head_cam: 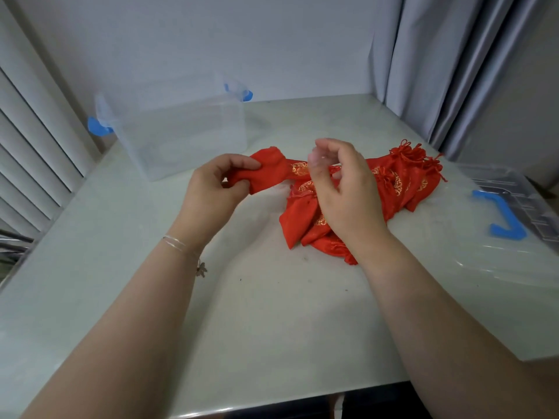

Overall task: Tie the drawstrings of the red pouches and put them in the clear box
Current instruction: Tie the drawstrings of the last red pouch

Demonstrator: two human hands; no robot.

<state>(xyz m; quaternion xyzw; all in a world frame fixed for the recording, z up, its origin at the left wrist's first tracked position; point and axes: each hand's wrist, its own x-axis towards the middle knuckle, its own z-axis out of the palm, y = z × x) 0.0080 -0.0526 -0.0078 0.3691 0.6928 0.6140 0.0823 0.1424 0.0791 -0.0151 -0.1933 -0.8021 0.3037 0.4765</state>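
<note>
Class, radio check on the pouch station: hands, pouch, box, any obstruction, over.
Left hand grips one red pouch; right hand curled by its far end, blurred, grip unclear. Clear box empty, open. Other pouches piled on table. Nothing blocking box.

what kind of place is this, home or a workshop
Probably a room in a home: grey curtains hang at the right, white louvred slats stand at the left, and a pale table sits against a plain wall.

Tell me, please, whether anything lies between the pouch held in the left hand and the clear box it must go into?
Nothing visible does. The left hand grips the red pouch just in front of the clear box, whose top is open; its lid lies far right. Only bare table separates them.
</note>
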